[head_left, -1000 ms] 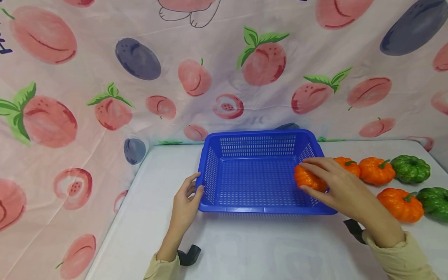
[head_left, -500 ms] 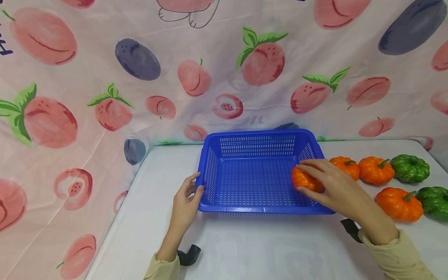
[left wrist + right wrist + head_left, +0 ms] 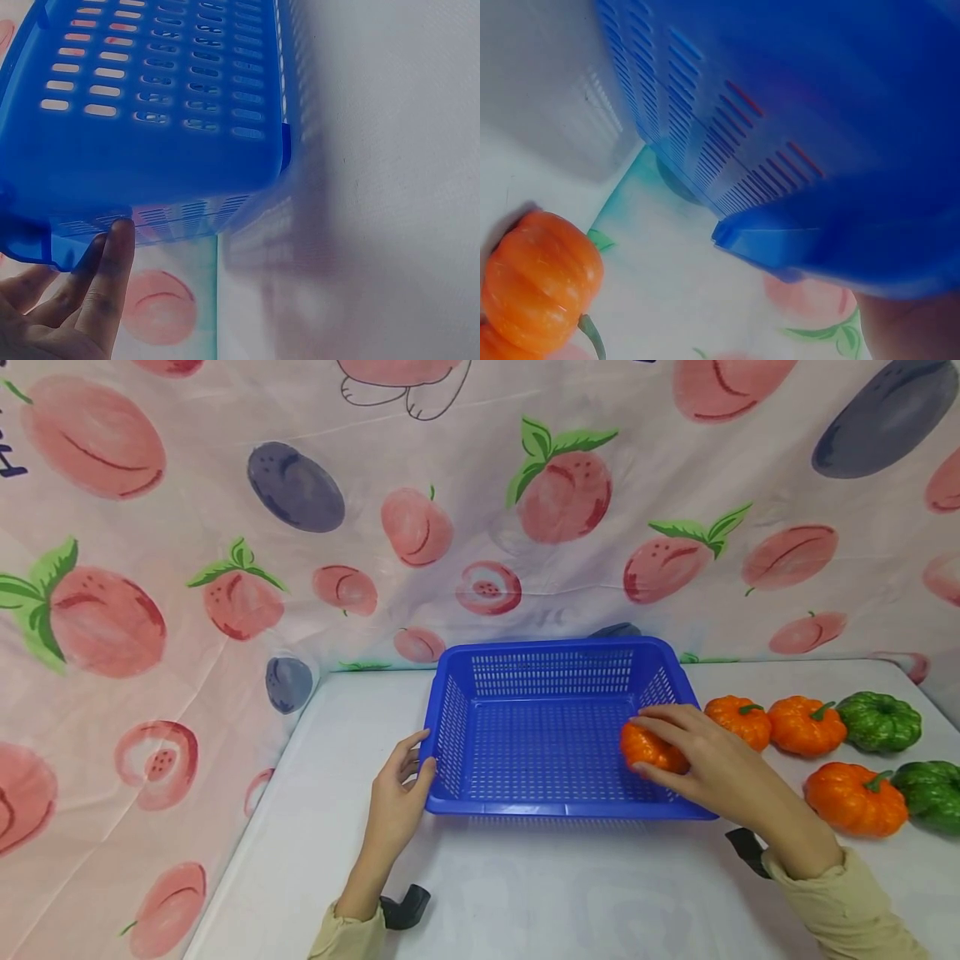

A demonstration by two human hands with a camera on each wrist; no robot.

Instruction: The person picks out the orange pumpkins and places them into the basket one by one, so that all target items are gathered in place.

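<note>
A blue plastic basket (image 3: 555, 811) with slotted walls stands on the white table. At its left side my left hand (image 3: 399, 793) holds the rim, thumb at the top edge. The left wrist view shows the fingers (image 3: 112, 270) of that hand against the outer wall under the rim. Over the basket's right end, my right hand (image 3: 712, 764) grips a small orange pumpkin (image 3: 647, 750) from above, inside the right wall. Part of this pumpkin lies behind the fingers. In the right wrist view the basket wall (image 3: 840, 97) hides it almost entirely.
Right of the basket sit more orange pumpkins (image 3: 807, 727), one of them nearer the front (image 3: 855, 800). Green pumpkins (image 3: 879, 722) stand beyond them at the far right. A fruit-print cloth (image 3: 480, 510) hangs behind the table and along its left side.
My right hand has moved slightly left and down with the orange pumpkin, further inside the basket. The left hand and the basket have stayed in place.
</note>
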